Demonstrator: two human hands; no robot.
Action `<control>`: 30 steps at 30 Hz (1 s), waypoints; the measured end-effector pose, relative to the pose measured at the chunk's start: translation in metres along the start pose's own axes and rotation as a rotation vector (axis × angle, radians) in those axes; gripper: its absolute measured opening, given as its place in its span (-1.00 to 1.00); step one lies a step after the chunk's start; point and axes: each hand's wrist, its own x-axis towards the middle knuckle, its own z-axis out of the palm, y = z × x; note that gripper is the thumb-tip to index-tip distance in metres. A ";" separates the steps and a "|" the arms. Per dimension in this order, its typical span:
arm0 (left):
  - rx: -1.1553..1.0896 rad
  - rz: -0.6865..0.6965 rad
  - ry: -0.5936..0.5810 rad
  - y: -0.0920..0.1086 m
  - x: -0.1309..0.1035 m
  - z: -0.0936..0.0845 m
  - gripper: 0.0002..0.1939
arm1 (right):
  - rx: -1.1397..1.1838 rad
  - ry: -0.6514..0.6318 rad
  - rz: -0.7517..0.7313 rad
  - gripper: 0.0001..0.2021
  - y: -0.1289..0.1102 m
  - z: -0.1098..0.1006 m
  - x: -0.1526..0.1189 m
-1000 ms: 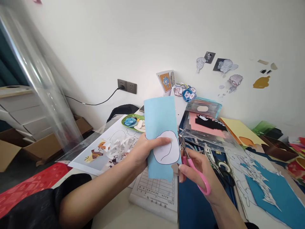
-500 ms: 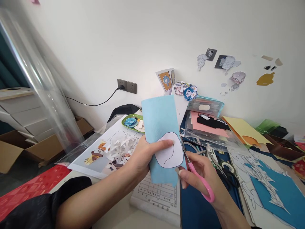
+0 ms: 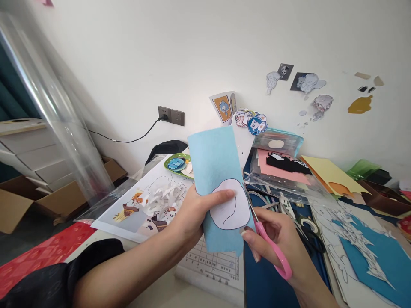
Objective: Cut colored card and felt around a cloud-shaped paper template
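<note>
A light blue sheet (image 3: pixel 215 156) is held up in front of me, its lower right edge cut beside a white rounded paper shape (image 3: pixel 224 218) with a dark outline and a curved line. My left hand (image 3: pixel 199 207) pinches both, thumb on top of the white shape and the fingers hidden behind the sheet. My right hand (image 3: pixel 272 235) grips pink-handled scissors (image 3: pixel 276 252). Their blades lie along the right edge of the white shape, against the blue sheet.
White paper strips (image 3: pixel 165 196) lie on a printed picture at the left, near a green tray (image 3: pixel 168 163). A lined pad (image 3: pixel 212 278) is below the sheet. Black scissors (image 3: pixel 313 239), blue paper (image 3: pixel 369 261) and a clear pouch (image 3: pixel 279 143) sit at the right.
The blue sheet has tilted slightly, its lower part shifting a little right and down. My right hand and the scissors have moved slightly right and down.
</note>
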 end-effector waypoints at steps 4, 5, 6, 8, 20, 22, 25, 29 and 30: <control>-0.002 0.010 -0.011 0.001 -0.004 0.002 -0.74 | 0.031 -0.024 -0.009 -0.86 0.000 -0.001 0.000; -0.007 0.014 -0.015 0.001 -0.004 0.003 -0.74 | 0.035 -0.027 -0.010 -0.86 0.000 -0.001 0.000; -0.010 0.015 -0.016 0.001 -0.005 0.003 -0.74 | 0.037 -0.030 -0.010 -0.85 0.000 -0.001 0.000; -0.019 0.010 -0.012 0.001 -0.005 0.003 -0.75 | 0.037 -0.033 -0.008 -0.79 0.001 -0.002 0.000; -0.055 -0.001 -0.003 0.000 -0.007 0.005 -0.75 | 0.043 -0.052 0.058 -0.81 0.000 -0.004 -0.001; -0.060 -0.003 -0.002 0.000 -0.008 0.005 -0.74 | 0.035 -0.049 0.075 -0.78 -0.001 -0.004 -0.001; -0.073 -0.007 -0.004 0.001 -0.008 0.006 -0.74 | 0.015 -0.057 0.102 -0.76 -0.003 -0.005 -0.002; -0.063 -0.027 0.006 0.002 -0.009 0.006 -0.76 | -0.018 -0.073 0.132 -0.72 -0.005 -0.006 -0.003; -0.055 -0.034 0.011 0.002 -0.009 0.005 -0.76 | -0.024 -0.072 0.133 -0.71 -0.006 -0.007 -0.003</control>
